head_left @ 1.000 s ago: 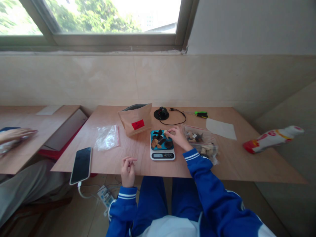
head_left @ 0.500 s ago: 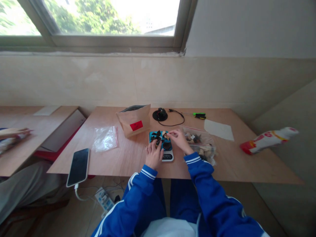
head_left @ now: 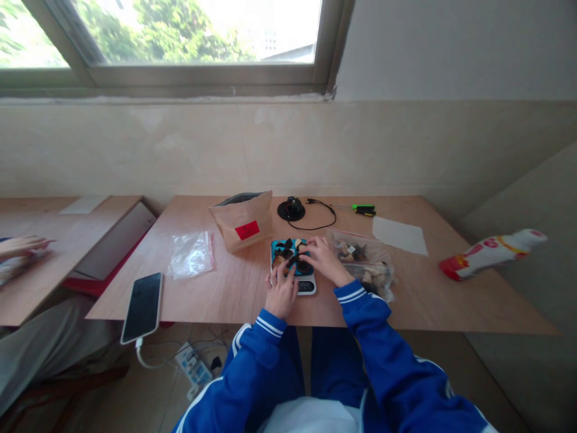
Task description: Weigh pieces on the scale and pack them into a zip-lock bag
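Note:
A small white scale (head_left: 308,287) with a blue top lies before me on the table. Dark and tan thin, curled pieces (head_left: 283,251) cover much of its top; their kind is unclear. My left hand (head_left: 282,291) rests at the scale's near left side, fingers apart, fingertips touching the pieces. From the right, my right hand (head_left: 325,260) reaches over the scale with its fingers closed on a dark piece (head_left: 294,261), partly hidden by the fingertips. Clear zip bags (head_left: 376,273) holding similar tan and dark pieces lie beside my right wrist.
A brown paper pouch (head_left: 241,225) stands open behind the scale. Around it are an empty clear bag (head_left: 192,255), a phone (head_left: 143,307), a black round stand with cable (head_left: 292,209), screwdrivers (head_left: 363,209), white paper (head_left: 399,236) and a bottle (head_left: 491,255). Another person's hand (head_left: 24,244) shows far left.
My right hand has moved slightly left and nearer my left hand, from a tan piece to a dark one. My left fingers have shifted a little on the pieces.

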`<action>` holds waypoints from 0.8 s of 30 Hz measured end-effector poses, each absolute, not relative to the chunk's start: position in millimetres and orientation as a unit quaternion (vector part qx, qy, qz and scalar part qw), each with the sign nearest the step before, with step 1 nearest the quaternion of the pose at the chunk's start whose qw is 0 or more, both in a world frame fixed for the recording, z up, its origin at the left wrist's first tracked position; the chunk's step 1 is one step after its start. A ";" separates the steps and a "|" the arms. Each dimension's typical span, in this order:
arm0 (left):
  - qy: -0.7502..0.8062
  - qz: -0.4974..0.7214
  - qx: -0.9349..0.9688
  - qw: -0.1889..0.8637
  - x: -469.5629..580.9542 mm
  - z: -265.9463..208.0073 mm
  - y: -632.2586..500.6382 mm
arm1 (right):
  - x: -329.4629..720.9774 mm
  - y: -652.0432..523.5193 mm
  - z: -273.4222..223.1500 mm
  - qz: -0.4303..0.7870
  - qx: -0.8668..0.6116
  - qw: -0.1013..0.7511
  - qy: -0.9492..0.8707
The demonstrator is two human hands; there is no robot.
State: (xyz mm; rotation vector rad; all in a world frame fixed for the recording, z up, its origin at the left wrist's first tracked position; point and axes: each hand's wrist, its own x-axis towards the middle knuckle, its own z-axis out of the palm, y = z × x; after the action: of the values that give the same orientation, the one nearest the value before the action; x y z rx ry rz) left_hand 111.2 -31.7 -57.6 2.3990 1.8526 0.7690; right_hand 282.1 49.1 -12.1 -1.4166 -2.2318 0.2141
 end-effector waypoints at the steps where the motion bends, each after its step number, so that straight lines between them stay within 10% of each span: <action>1: 0.589 0.253 0.767 0.016 111.6 -57.2 -31.5 | 283.2 47.6 -11.1 0.079 -0.519 0.244 -0.815; 24: 0.551 0.230 0.799 0.072 110.4 -49.0 -24.9 | 292.6 28.2 -10.2 0.040 -0.546 0.187 -0.816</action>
State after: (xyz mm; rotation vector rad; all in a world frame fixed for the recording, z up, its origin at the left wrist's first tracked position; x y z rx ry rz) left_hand 110.4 -24.9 -49.0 2.4002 1.6549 0.6925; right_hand 292.6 28.2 -10.2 -1.5362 -2.2963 0.1121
